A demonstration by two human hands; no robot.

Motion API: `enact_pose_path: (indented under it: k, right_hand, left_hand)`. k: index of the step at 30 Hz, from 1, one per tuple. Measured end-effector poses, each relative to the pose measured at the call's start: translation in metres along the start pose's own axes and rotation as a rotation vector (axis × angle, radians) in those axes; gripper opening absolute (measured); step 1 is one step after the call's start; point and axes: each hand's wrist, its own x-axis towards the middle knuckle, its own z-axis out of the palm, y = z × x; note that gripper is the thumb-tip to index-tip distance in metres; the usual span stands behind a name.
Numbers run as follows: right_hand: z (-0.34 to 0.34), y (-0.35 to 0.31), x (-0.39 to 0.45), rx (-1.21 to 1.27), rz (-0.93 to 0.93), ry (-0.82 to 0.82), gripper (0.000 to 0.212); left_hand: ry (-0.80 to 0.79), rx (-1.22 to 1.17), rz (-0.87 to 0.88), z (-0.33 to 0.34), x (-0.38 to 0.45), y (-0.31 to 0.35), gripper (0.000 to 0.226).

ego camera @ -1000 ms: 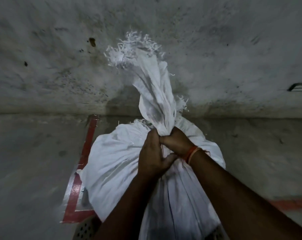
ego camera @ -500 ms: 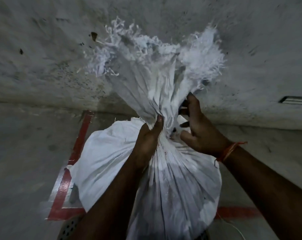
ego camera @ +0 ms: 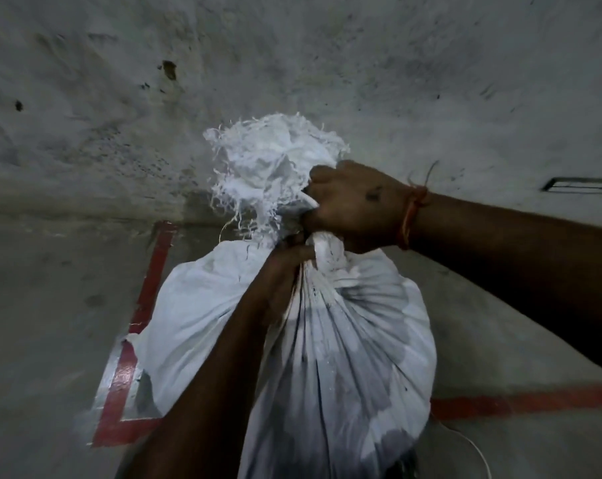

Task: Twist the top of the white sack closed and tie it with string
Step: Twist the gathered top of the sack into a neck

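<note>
Head view: both hands' grip (ego camera: 306, 236) clenches white sack (ego camera: 344, 340) at its neck.

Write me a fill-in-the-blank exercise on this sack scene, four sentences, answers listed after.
1. The right hand and left hand both grip the gathered ____ of the white sack.
2. The sack's frayed top sticks up ____ the hands.
3. The thread band sits on the ____ wrist.
4. The painted lines on the floor are ____.

Answers: neck; above; right; red
</note>
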Motion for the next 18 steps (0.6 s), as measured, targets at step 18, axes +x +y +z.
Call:
enact_pose_path:
  k: [18]
  right_hand:
    - [0.03,-0.143,-0.063,1.577,1.082,0.678,0.062]
  left_hand:
    - [-0.032,-0.448,-0.056,0.001,-0.002,0.004,0.059]
